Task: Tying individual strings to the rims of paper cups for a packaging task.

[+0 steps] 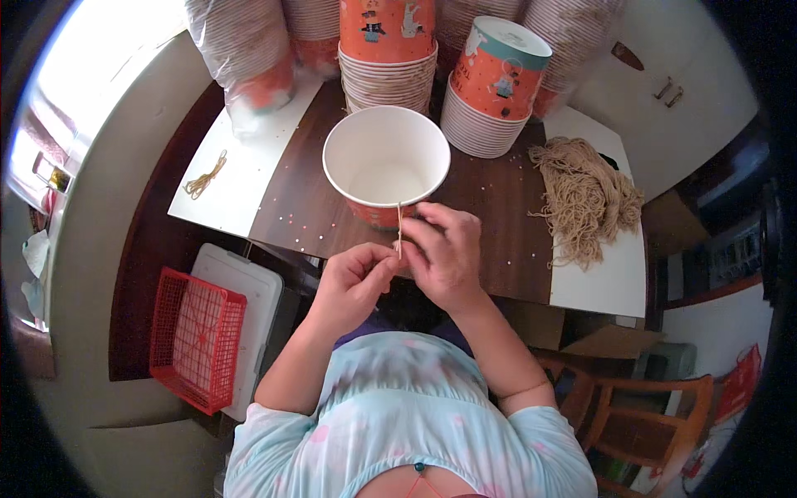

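Note:
An orange paper bucket [375, 212] with a white inside stands upright on the table in front of me, its mouth facing up. A thin tan string [399, 222] runs from the bucket's near rim down between my hands. My left hand [359, 280] is closed, thumb and forefinger pinching the string near its lower end. Just below the rim, my right hand [446, 256] has its fingers curled around the string from the right, close to the bucket's side. The string's far end is hidden at the rim.
Nested stacks of orange buckets [387, 83] line the back, some wrapped in plastic. A tangled heap of tan strings [585, 199] lies at right, a small string bundle [206, 174] at left. Below left is a red basket [199, 336]; a wooden chair [639, 423] stands lower right.

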`<control>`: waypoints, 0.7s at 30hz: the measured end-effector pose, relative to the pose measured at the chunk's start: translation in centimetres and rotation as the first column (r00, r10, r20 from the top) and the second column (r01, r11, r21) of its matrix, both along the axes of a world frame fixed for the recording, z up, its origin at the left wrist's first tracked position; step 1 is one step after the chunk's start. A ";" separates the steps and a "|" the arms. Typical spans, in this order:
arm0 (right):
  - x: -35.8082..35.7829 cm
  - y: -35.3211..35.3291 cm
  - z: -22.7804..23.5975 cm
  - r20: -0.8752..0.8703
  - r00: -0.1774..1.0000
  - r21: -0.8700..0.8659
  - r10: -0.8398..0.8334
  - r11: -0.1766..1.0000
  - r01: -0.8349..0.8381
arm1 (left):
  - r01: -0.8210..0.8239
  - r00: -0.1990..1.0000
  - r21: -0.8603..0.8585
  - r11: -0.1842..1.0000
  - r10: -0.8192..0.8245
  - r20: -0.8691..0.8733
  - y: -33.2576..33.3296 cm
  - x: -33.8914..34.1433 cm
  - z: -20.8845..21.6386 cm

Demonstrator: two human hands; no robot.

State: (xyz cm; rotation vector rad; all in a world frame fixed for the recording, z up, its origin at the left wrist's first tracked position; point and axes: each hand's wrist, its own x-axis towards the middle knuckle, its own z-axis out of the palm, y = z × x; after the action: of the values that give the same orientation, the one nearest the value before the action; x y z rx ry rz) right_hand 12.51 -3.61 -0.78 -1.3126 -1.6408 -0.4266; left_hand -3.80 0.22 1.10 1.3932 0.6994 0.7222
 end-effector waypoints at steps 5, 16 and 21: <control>0.9 2.1 -0.2 -0.008 0.996 0.123 0.091 0.988 -0.090 | 0.037 0.999 0.180 0.983 -0.043 0.027 -1.3 -0.1 2.7; 7.0 1.2 4.0 0.048 0.938 -0.190 0.343 0.925 -0.329 | 0.368 0.930 -0.146 0.918 -0.363 0.057 0.6 -4.1 6.0; 8.9 -0.8 7.2 0.201 0.913 -0.442 0.356 0.865 -0.240 | 0.180 0.978 0.174 0.968 -0.157 -0.138 1.6 -4.6 4.4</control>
State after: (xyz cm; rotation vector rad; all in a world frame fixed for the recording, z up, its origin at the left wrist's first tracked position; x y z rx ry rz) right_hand 21.45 -4.40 6.45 -1.2996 -2.2238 -0.0732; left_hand -8.44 1.85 5.48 1.6586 0.6112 0.5814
